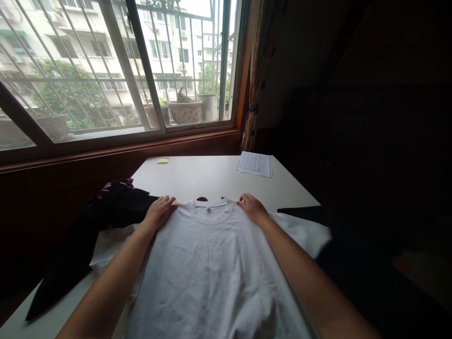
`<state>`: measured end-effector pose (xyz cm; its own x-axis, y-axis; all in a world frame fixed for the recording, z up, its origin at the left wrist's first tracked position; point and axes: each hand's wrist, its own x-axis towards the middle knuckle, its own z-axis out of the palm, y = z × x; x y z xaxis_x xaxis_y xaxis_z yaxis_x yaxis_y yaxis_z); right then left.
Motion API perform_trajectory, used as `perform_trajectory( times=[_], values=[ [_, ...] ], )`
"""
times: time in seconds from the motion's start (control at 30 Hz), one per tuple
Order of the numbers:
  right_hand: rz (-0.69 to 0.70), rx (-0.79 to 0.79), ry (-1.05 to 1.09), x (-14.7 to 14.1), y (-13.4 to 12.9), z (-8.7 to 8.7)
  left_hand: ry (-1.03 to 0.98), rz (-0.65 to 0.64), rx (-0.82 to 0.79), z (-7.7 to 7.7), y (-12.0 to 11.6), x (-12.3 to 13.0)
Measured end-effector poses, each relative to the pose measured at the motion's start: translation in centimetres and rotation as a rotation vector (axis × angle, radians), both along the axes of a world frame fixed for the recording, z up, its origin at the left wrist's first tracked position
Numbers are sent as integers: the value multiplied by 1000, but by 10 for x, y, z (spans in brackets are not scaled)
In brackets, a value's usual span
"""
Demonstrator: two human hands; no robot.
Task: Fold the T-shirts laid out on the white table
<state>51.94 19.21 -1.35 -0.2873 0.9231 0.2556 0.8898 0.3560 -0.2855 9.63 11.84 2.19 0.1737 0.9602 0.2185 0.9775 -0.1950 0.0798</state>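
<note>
A white T-shirt (208, 263) lies spread over the table, its collar at the far end and its body running toward me. My left hand (161, 212) is closed on the left shoulder edge of the shirt. At the opposite shoulder, my right hand (252, 207) pinches the fabric with curled fingers. Soft wrinkles run down the shirt's front. White fabric (300, 230) extends past my right forearm, and more shows beside my left; whether these are sleeves I cannot tell. Just behind the collar, a small brown round object (202, 199) is partly hidden.
A black garment with pink lettering (113, 202) hangs over the left side of the white table (197, 176). Printed sheets (254, 165) and yellow sticky notes (163, 160) lie toward the back. Dark cloth (300, 210) is at the right. A barred window (190, 61) stands behind.
</note>
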Motion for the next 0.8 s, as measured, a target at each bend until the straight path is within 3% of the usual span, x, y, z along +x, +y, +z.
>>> perform_trajectory(
  times=[0.2,0.3,0.4,0.53,0.8],
  values=[
    [47,13,11,-1,4,1,50,-79,56,7,-5,47],
    [55,25,6,-1,4,2,52,-141,31,-6,-11,78],
    [59,36,-6,-1,3,3,45,-111,-9,-24,-17,95],
    [43,24,-35,-3,2,4,21,-24,-81,-38,-17,96],
    [7,-39,-103,-7,12,10,9,-31,-111,-38,-3,90]
  ],
)
